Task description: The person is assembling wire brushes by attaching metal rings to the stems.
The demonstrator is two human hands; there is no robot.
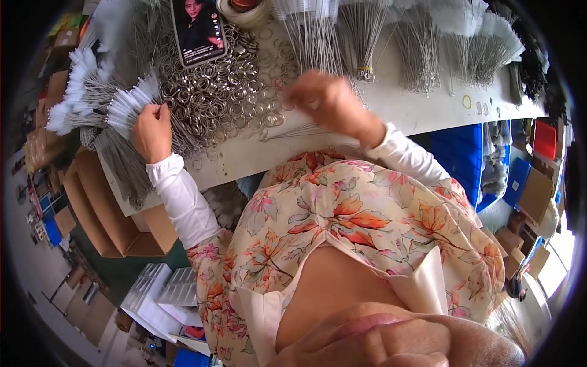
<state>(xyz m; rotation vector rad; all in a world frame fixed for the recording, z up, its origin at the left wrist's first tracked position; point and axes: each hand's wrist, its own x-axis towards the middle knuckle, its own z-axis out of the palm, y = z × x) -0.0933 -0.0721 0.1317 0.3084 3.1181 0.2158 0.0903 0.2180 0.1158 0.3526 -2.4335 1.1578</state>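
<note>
1 blurry right hand (pixel 330 103) near rings (pixel 215 93)

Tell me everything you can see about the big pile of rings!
The pile of rings is a loose, jumbled heap of small round hoops. They're shiny and silvery and look like metal. Many overlap, lying flat or tipped at different angles. The heap sits on the pale table, thick in the middle, with single rings scattered to its right and near the front edge. A phone covers part of its far side. Wires of the brushes crowd its left side.
</note>
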